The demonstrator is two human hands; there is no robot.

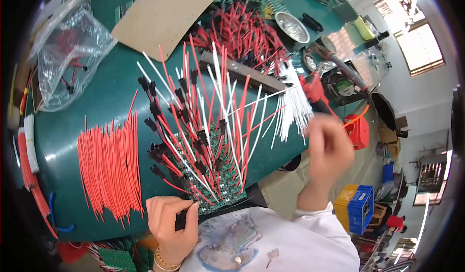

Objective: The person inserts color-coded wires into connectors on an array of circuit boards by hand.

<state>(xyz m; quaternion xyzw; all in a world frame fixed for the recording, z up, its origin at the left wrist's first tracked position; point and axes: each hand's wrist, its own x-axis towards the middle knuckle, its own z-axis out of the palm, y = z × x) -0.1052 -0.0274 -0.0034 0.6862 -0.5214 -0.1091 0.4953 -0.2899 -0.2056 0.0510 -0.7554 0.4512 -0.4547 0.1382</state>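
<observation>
Wires crowd the head view, the only one we have. Our left hand (169,223), at seven o'clock, pinches the near edge of a green circuit board (213,194) lying on the dark green tabletop (72,127) just before us at six o'clock; its grip is closed on that board. Red and white soldered wires (208,122) with black plugs rise from the board and fan toward twelve o'clock. Our right hand (329,146), at three o'clock off the tabletop's edge, is motion-blurred; we cannot tell whether its grip is clenched or released. Just beyond it sits a red-orange tool (357,131). A sheaf of loose red wires (110,170) lies at nine o'clock of the board, white wires (293,107) at two o'clock, a cardboard sheet (162,13) at twelve, a clear plastic bag (70,54) at ten.
</observation>
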